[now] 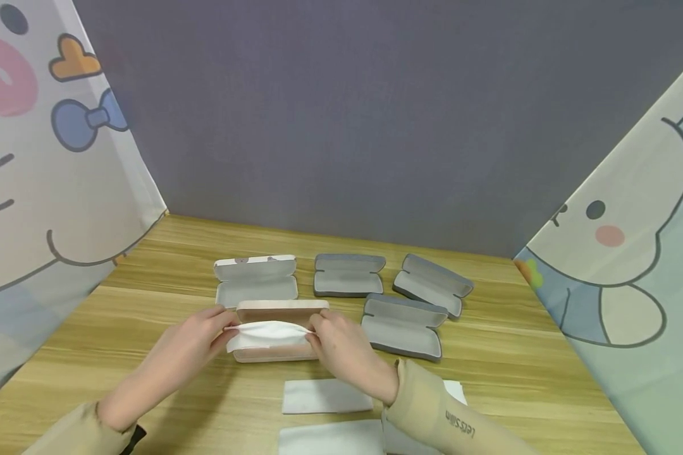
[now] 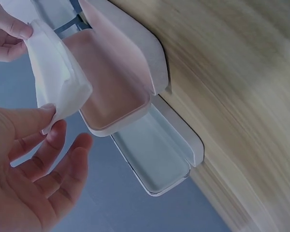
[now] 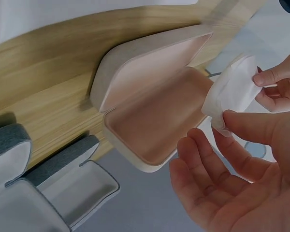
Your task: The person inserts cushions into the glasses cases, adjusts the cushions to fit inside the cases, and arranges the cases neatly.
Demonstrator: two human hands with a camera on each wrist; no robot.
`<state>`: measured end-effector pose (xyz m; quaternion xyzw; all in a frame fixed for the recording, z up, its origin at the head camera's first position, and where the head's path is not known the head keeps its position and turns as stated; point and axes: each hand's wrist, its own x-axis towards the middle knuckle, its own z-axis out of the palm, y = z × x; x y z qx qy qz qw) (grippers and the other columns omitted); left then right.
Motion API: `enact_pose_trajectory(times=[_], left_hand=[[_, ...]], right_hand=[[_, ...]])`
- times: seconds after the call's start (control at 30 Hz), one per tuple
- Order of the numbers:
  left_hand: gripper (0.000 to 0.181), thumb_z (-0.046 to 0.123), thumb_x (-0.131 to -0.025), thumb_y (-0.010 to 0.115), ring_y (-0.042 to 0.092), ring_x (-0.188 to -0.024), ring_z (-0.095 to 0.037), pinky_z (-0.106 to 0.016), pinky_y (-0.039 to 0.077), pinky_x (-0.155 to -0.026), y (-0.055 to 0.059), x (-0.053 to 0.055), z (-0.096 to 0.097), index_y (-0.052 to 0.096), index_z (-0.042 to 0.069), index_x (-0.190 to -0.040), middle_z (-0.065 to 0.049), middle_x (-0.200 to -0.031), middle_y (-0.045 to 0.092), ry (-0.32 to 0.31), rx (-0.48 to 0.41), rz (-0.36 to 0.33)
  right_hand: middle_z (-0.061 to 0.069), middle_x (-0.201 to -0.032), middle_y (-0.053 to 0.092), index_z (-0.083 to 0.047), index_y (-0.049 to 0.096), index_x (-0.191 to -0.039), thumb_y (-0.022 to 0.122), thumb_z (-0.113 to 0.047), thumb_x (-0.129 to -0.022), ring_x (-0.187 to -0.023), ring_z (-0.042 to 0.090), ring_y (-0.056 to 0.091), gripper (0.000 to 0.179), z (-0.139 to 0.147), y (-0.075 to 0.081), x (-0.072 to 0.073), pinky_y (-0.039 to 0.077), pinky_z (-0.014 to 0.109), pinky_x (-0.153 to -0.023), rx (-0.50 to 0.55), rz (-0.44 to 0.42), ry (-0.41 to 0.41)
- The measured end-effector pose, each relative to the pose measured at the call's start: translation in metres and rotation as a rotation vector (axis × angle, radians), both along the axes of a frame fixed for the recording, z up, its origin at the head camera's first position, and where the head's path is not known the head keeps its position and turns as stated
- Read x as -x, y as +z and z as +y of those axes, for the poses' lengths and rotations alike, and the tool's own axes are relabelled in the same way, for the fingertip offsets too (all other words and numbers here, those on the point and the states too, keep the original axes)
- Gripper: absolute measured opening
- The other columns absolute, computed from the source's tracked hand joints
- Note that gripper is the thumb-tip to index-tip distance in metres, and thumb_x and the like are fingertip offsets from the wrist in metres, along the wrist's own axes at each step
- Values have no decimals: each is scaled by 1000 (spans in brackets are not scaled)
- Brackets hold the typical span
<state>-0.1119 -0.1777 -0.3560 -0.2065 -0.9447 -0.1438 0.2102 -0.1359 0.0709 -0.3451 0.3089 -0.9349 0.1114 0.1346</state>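
Between my two hands stretches a folded white cloth (image 1: 267, 335), one end pinched by each. My left hand (image 1: 207, 325) pinches its left end between thumb and fingers; its other fingers are loosely bent in the left wrist view. My right hand (image 1: 337, 344) pinches the opposite end, thumb (image 3: 246, 126) on top in the right wrist view. Below and behind the cloth, a pink-lined glasses case (image 1: 284, 304) lies with its lid raised. Its pink inside (image 3: 159, 116) is bare in the right wrist view, and the cloth is held above its near edge.
Behind stand other opened glasses cases: a white one (image 1: 256, 292), and grey ones at the middle (image 1: 348, 283), far right (image 1: 429, 294) and near right (image 1: 401, 335). Folded white cloths (image 1: 326, 397) lie on the wooden table, partly under my right sleeve (image 1: 449, 411). A grey panel (image 1: 347, 126) rises at the back.
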Motion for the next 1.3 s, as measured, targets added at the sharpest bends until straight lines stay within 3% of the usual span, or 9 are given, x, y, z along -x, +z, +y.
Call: enact_pose_trajectory(times=[0.23,0.57,1.3], left_hand=[[15,9,-78,77,44,-59,1,-17,36,-46,0,6,2,65,17,-83,10,-76,58,-18,-1,30],[13,9,-81,74,41,-59,-1,-17,35,-47,-5,13,5,64,17,-82,9,-74,56,8,-2,-37],[14,8,-81,75,40,-58,-3,-18,34,-47,-14,25,14,63,16,-78,7,-70,54,31,0,-94]], right_hand=[[-2,-74,62,-12,66,-78,73,-15,-84,-67,10,58,10,0,-2,6,42,16,-52,1,8,-2],[0,-74,62,-11,66,-79,71,-14,-86,-65,10,58,10,3,-6,15,42,17,-51,0,-30,-11],[1,-75,63,-9,67,-79,70,-15,-88,-61,8,53,11,5,-21,28,37,16,-50,8,-108,-31]])
